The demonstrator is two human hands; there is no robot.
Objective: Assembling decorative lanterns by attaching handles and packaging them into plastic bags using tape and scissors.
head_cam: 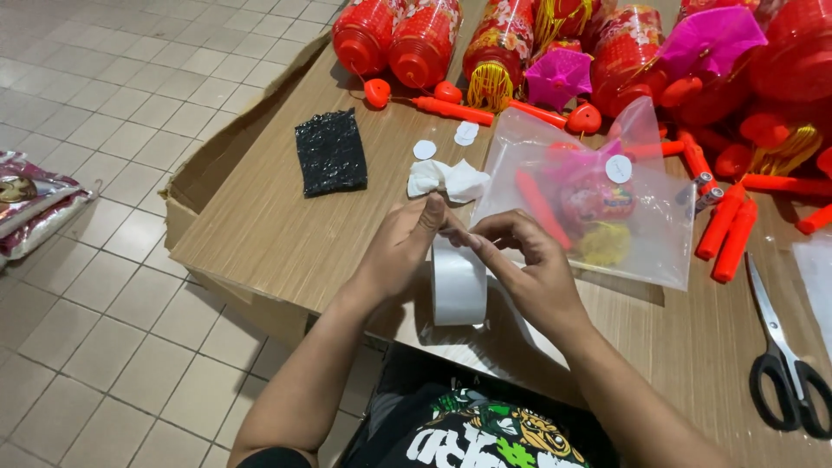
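My left hand (401, 247) and my right hand (524, 264) meet over a white strip of sticker backing paper (458, 284) near the front edge of the wooden table (277, 225). Both pinch the strip's top end with thumb and fingertips. Just to the right lies a clear plastic bag (598, 204) holding a red lantern toy, a red stick and a yellow tassel, with a round white sticker (618, 168) on it. A crumpled white tissue (448, 179) lies just beyond my fingers.
A black glittery pad (330, 152) and two loose white round stickers (425, 149) lie further back. Red lanterns (399, 36), pink paper umbrellas (558, 76) and red sticks (732, 230) crowd the back and right. Black-handled scissors (784, 364) lie at the right edge. A shiny packet (30, 204) rests on the tiled floor.
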